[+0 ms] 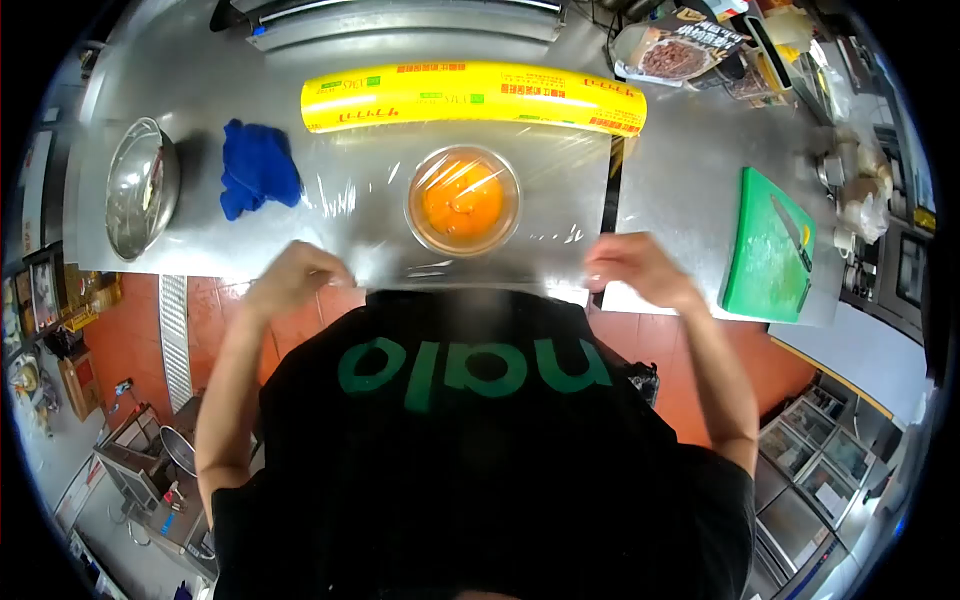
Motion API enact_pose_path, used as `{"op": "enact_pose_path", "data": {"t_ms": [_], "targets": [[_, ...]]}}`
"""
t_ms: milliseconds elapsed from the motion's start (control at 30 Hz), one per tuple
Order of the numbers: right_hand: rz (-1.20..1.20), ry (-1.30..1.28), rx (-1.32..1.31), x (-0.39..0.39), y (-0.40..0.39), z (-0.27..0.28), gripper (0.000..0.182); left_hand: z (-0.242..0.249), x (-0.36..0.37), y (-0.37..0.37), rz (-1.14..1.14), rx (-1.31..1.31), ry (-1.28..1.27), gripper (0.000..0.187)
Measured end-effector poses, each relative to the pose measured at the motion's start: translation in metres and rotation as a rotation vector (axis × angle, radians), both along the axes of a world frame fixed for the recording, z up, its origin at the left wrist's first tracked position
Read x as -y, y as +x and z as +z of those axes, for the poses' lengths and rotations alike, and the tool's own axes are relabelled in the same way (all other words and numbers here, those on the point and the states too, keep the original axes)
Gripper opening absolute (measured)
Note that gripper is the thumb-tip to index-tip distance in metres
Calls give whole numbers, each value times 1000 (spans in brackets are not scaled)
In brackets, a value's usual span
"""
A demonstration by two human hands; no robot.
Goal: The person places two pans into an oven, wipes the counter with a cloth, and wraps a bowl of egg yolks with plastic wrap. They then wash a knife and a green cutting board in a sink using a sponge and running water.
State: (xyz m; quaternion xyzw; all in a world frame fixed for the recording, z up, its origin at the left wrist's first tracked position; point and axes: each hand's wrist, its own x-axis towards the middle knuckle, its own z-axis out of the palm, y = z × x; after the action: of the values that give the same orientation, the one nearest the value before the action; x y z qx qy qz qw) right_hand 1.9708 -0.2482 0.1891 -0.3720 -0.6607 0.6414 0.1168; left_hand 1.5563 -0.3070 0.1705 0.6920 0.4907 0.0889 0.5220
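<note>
A sheet of clear plastic wrap (345, 195) stretches from a yellow-printed roll (440, 96) toward my body. Beneath it stands a clear round bowl (412, 222) holding orange egg yolks (462, 197). My left hand (300, 277) is closed with its fingers pinched on the wrap's near left corner. On the other side, my right hand (640, 270) grips the near right corner, at the table's front edge. Between both hands the sheet's near edge runs taut, close to my black shirt. Both hands are slightly blurred.
Left of the wrap lie a blue cloth (257, 168) and a tilted metal bowl (143, 190). A green cutting board (765, 250) with a knife (792, 232) rests at the right. Food packages (685, 50) stand at the back right of the steel table (670, 185).
</note>
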Motion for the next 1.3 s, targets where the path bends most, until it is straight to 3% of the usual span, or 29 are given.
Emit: {"op": "enact_pose_path", "data": {"t_ms": [33,100,133,200,233,333,367,433,500,567,633,800,900,967,1100,1167,1233,1300], "targets": [[96,158,184,14,-10,-33,5,-40,8,1,-109,-152,139,21],[298,493,546,27,-26,-69,8,-86,16,19,-45,-373,398,26],[310,488,543,27,-28,-73,8,-90,15,24,-36,-374,388,26],[167,809,404,27,-37,-79,12,-68,5,39,-1,-432,284,25],[173,804,395,29,-41,-76,12,-65,6,38,4,-439,276,25],[-399,440,298,34,-51,-60,18,-51,0,38,279,-231,56,28],[-404,449,295,33,-56,-60,18,-54,-1,41,278,-231,67,28],[-549,392,458,29,-64,-64,21,-70,1,53,788,164,7,29],[-451,472,477,22,-67,-94,27,-78,-1,72,976,483,-328,46],[-591,-387,47,15,-82,-111,30,-69,-4,88,962,679,-513,59],[-547,-279,42,9,-84,-130,30,-65,-9,101,948,702,-558,64],[-537,-140,77,8,-93,-94,25,-50,-13,104,860,717,-605,70],[-531,-3,30,3,-93,-79,24,-40,-20,115,905,682,-565,70],[-506,150,12,-1,-94,-72,26,-36,-27,122,967,838,-423,70],[-521,121,-96,7,-98,-67,28,-21,-40,126,1158,882,-414,66],[-519,-131,-213,13,-101,-56,30,-32,-40,126,1193,857,-348,60],[-515,-92,-165,14,-96,-50,30,-38,-37,118,1180,762,-249,55],[-358,-225,20,7,-78,-37,30,-28,-31,113,1230,697,-242,53]]}}
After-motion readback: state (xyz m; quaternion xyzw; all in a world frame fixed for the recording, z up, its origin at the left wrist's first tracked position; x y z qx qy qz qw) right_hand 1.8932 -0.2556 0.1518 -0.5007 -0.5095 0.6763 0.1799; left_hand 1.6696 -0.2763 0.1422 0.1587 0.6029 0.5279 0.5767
